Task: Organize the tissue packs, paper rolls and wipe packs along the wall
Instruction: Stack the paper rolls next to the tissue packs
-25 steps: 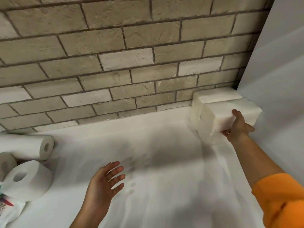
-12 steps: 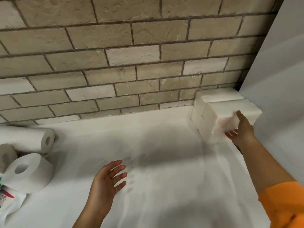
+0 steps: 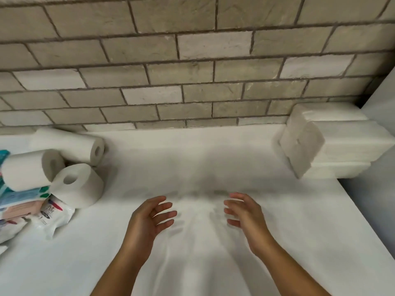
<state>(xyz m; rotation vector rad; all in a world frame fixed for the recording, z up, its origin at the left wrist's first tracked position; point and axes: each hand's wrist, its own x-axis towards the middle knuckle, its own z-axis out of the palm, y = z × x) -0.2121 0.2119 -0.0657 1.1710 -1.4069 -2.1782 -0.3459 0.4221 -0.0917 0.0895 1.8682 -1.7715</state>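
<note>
White tissue packs are stacked in the far right corner against the brick wall. At the left lie a long paper roll by the wall and two shorter paper rolls, one resting on coloured wipe packs, the other standing on the white surface. A white wipe pack lies in front of them. My left hand and my right hand hover over the middle of the surface, palms facing each other, fingers relaxed, holding nothing.
A white side panel closes the corner on the right. The white tabletop runs from the wall toward me, its right edge slanting down at the lower right.
My right hand has let go of the tissue pack in the corner and drawn back to the middle beside my left hand. The view has swung left, showing more of the rolls and wipe packs.
</note>
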